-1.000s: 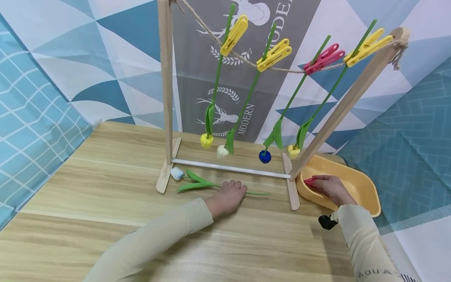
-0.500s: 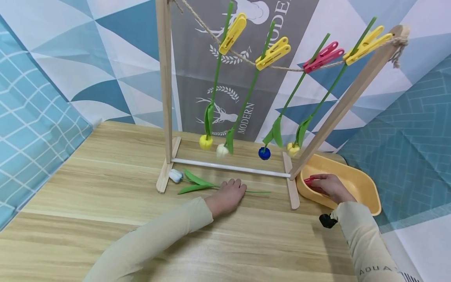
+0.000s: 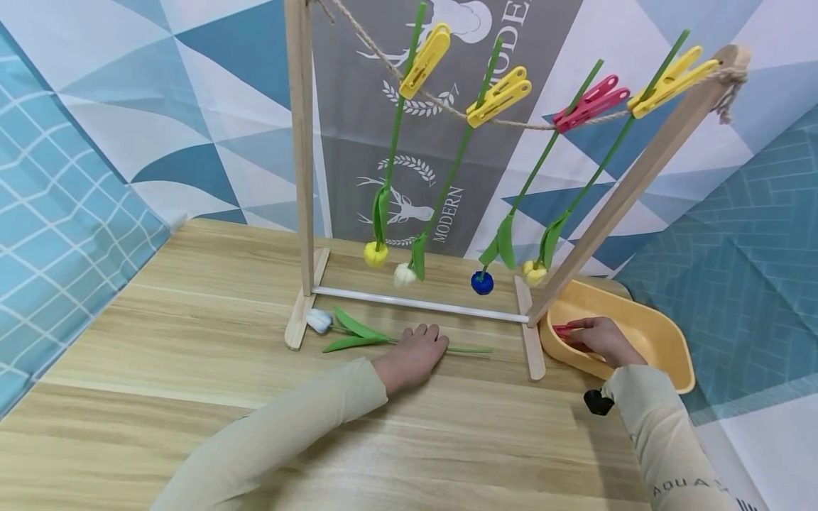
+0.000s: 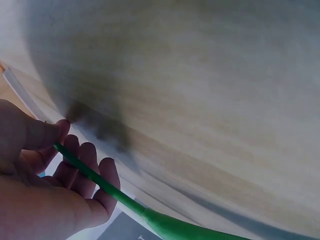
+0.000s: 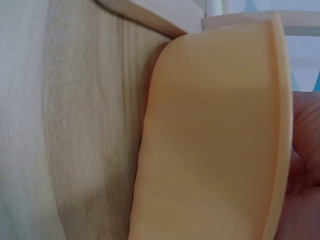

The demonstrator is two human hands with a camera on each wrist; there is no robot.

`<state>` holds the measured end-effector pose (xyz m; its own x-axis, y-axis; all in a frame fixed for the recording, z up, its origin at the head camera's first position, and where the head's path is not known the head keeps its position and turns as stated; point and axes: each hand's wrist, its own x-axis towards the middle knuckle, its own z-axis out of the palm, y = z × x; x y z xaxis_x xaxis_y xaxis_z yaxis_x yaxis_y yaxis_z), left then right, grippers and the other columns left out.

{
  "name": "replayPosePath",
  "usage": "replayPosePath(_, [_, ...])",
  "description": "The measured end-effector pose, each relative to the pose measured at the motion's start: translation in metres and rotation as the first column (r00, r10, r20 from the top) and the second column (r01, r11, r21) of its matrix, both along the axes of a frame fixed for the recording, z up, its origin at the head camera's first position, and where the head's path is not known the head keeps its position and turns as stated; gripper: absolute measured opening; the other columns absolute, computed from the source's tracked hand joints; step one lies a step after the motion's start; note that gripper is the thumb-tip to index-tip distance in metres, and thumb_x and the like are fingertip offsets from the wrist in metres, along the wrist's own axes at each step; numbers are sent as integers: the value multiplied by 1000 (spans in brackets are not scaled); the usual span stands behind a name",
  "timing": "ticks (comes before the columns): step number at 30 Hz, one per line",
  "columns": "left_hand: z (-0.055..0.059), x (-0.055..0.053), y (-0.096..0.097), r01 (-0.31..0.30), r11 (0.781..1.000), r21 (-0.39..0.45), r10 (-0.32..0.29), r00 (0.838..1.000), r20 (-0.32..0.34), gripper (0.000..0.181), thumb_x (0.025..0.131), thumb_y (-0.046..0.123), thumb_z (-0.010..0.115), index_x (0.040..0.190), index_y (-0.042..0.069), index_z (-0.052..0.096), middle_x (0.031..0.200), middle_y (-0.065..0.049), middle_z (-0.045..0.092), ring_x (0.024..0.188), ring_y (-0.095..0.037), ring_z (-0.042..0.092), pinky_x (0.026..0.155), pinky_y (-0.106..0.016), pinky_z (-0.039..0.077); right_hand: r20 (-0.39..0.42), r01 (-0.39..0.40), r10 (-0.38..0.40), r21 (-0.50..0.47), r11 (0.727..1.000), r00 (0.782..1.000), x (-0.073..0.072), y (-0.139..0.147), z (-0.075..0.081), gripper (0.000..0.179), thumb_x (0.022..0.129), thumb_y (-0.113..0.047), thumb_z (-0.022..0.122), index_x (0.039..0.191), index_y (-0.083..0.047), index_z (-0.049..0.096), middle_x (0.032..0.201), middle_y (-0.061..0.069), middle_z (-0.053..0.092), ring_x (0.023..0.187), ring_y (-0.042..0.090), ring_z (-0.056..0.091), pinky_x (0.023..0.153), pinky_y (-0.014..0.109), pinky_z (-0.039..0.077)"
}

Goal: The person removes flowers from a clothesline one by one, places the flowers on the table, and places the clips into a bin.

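Observation:
My left hand [image 3: 417, 355] lies low over the table and holds the green stem of a pale blue-and-white artificial tulip [image 3: 361, 331]. In the left wrist view the thumb and curled fingers are around that stem [image 4: 90, 172]. The tulip's head points left, over the rack's left foot. At the right, my right hand [image 3: 603, 339] reaches into a yellow-orange basin [image 3: 664, 341] and pinches a red clothespin [image 3: 564, 331] near the basin's left wall. In the right wrist view the basin wall [image 5: 215, 135] hides the clothespin and most of the fingers.
A wooden rack [image 3: 302, 156] with a white lower bar [image 3: 422, 304] stands behind the hands. From its rope [image 3: 524, 126] hang several upside-down tulips, held by yellow clothespins [image 3: 498, 98] and one red one [image 3: 591, 105]. The right post [image 3: 633, 191] rises beside the basin.
The tulip's head has shifted slightly left over the rack's foot. Both hands stay almost in place, the right one still inside the basin.

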<state>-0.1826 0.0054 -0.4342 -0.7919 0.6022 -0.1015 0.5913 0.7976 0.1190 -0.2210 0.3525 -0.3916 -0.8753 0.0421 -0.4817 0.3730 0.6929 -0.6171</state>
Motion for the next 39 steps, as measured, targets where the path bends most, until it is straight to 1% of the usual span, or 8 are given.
replayPosePath(5, [-1,-1,-1,8,1000,-3,-8,1000,-14,29,90,3,50,118,12,54,107,-6,50,95,-21,46,81,-38,42,-30,-23,24,50,998,999,-4,3,-7,45,89,-11,58,124,14,47,111,25,58,78,13,57,67,24,50])
replayPosePath(9, [-1,-1,-1,14,1000,-4,-14,1000,-27,29,88,2,51,116,11,54,107,-7,50,94,-21,47,82,-40,44,-63,-56,63,102,993,996,-6,3,-11,43,86,-9,58,121,15,50,101,20,62,72,14,54,62,24,47])
replayPosePath(11, [0,0,0,16,1000,-3,-16,999,-28,30,88,1,51,116,10,54,107,-7,50,94,-21,47,82,-40,45,-73,-75,86,137,988,994,-6,4,-12,44,85,-10,58,121,15,51,99,19,62,71,15,53,61,25,46])
replayPosePath(16, [4,0,0,19,1000,4,-19,1000,-23,26,89,1,49,113,10,55,106,-6,50,94,-20,47,80,-38,46,-82,-108,126,197,974,989,-7,5,-11,47,83,-11,59,121,16,50,105,25,59,74,19,52,61,26,44])
replayPosePath(23, [4,0,-1,8,1000,3,-8,1000,-16,25,90,2,49,113,11,56,104,-6,50,91,-20,46,80,-38,44,-42,-98,106,170,981,993,-8,2,-9,47,85,-11,58,124,14,49,114,28,55,82,22,52,65,25,46])
replayPosePath(31, [4,0,-2,-6,1000,5,6,1000,-5,25,91,3,50,113,12,55,102,-5,49,91,-20,46,80,-39,43,-63,-109,123,190,976,990,-8,1,-9,48,81,-10,61,121,15,50,104,24,59,77,19,54,62,25,45])
replayPosePath(36, [3,0,-4,-3,1000,-7,3,1000,-15,25,91,4,49,114,12,55,102,-5,50,91,-20,47,81,-40,43,-62,-106,120,194,975,991,-6,1,-8,49,84,-15,63,121,14,50,105,25,60,76,17,55,63,25,46])
replayPosePath(39, [4,-1,-7,-10,1000,-7,10,999,-34,25,92,5,48,114,12,55,101,-5,50,90,-20,47,78,-37,44,-75,-102,119,199,975,990,-5,0,-4,52,86,-19,62,122,15,49,101,23,63,73,15,57,62,26,48])
